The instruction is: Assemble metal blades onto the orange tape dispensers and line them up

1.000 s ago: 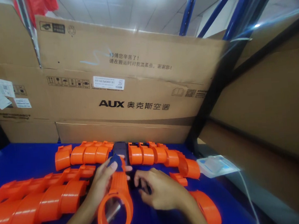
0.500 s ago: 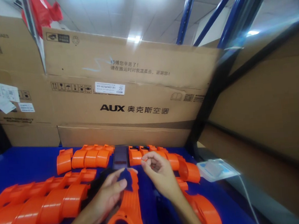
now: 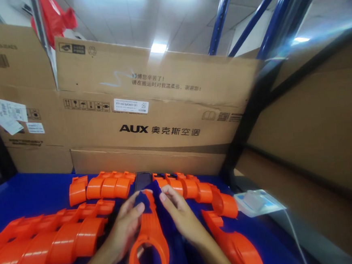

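My left hand (image 3: 128, 221) grips an orange plastic part (image 3: 150, 227), which has a handle-like upper section and a round ring at its lower end. A dark blue piece (image 3: 144, 202) lies against the top of that section, under my left thumb. Just to the right, my right hand (image 3: 177, 211) is closed on dark blue cloth (image 3: 167, 214) that rises beside the orange part. The cloth hangs down between my forearms, and its lower extent is partly hidden.
Rows of similar orange parts lie on the blue surface (image 3: 40, 185) at left (image 3: 50, 243), behind and at right (image 3: 236, 245). A dark flat device (image 3: 143, 180) sits behind my hands. A clear plastic package (image 3: 257, 202) lies far right. Cardboard (image 3: 153, 150) walls the back, beside a rack post (image 3: 239, 131).
My right hand has come down slightly and now holds blue cloth raised beside the orange part. The part's ring has shifted a little to the right and shows more squarely.
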`<move>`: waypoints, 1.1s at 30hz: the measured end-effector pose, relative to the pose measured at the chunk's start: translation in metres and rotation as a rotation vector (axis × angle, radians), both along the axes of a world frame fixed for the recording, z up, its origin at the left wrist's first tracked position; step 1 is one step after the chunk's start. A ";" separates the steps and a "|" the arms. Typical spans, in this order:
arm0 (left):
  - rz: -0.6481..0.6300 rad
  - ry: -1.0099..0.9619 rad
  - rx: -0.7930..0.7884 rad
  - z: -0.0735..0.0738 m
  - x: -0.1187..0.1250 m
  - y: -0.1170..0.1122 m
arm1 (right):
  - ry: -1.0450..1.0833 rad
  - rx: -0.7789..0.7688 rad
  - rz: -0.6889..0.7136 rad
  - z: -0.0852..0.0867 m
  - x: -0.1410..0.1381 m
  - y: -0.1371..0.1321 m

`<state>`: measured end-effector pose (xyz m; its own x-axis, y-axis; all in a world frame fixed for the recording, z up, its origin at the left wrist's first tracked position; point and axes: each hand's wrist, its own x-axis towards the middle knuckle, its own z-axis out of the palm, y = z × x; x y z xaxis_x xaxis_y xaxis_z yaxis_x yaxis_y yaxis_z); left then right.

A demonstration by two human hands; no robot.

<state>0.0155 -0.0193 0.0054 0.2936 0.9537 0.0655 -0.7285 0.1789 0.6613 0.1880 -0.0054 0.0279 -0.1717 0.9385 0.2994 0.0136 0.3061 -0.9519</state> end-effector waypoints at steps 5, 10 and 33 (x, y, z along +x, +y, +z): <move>0.073 0.079 0.080 -0.007 -0.002 0.003 | 0.013 0.050 -0.010 0.002 0.002 0.002; 0.235 0.160 0.110 -0.005 -0.003 0.007 | -0.037 0.191 -0.056 0.011 0.019 0.001; 0.354 0.219 0.118 0.002 -0.001 0.004 | -0.188 0.277 -0.022 0.011 0.019 0.001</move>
<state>0.0144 -0.0149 0.0078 -0.0315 0.9877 0.1532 -0.5718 -0.1435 0.8077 0.2070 -0.0045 0.0388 -0.2288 0.8298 0.5090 0.1910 0.5509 -0.8124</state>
